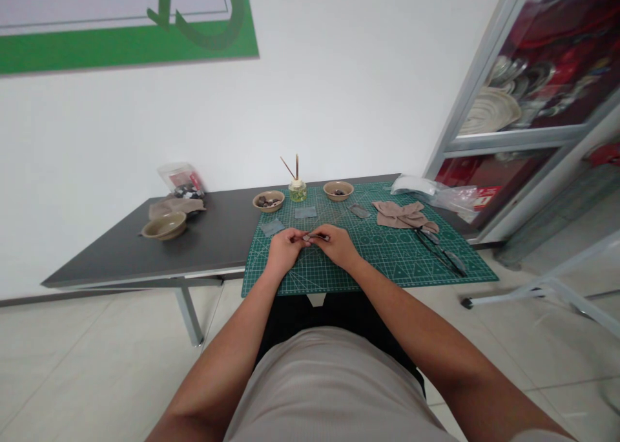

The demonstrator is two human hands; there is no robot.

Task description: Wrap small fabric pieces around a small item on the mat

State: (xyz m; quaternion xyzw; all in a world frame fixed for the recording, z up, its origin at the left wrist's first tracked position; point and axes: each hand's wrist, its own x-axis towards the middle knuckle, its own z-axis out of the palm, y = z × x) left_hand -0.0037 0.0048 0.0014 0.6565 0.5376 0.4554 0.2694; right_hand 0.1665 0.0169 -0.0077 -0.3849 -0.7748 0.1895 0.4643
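My left hand (284, 249) and my right hand (338, 244) meet over the green cutting mat (378, 254), fingers closed in a pinch. Between the left fingertips sits a small greyish stone (306, 238), too small to make out well. A thin grey piece like sandpaper (320, 236) is pinched in the right fingers and touches the stone. Just beyond the hands lie flat grey pieces (305, 212), (272, 228) and a darker one (359, 210). Dark stones fill part of a tan bowl (268, 201); fewer lie in a second bowl (338, 190).
A glass jar with two brown sticks (298, 190) stands between the bowls. At right are a brown cloth (400, 214), black-framed glasses (440, 251) and a plastic bag (436, 190). On the dark table (217, 235), left, sit another bowl (165, 226), a cloth and a clear container (180, 178).
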